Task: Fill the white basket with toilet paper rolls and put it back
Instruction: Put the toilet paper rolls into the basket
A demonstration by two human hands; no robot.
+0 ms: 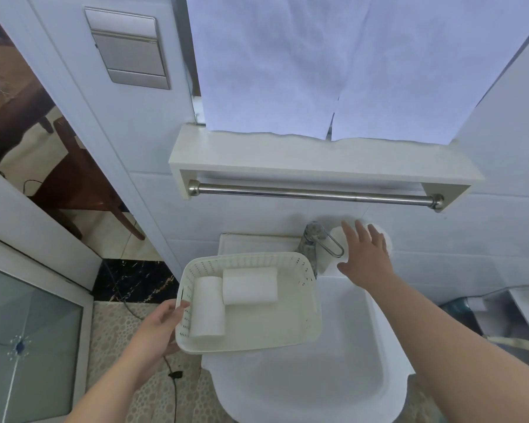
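The white perforated basket rests over the left rim of the sink, tilted slightly. Two toilet paper rolls lie in it: one roll along the left wall, another roll crosswise toward the back. My left hand grips the basket's left wall. My right hand is spread over a third toilet paper roll standing on the sink's back ledge beside the tap, fingers apart and touching or nearly touching it; the hand hides most of that roll.
A chrome tap stands just left of my right hand. Above are a white shelf with a steel towel bar and hanging white paper sheets. The white sink basin lies below. An open doorway is at left.
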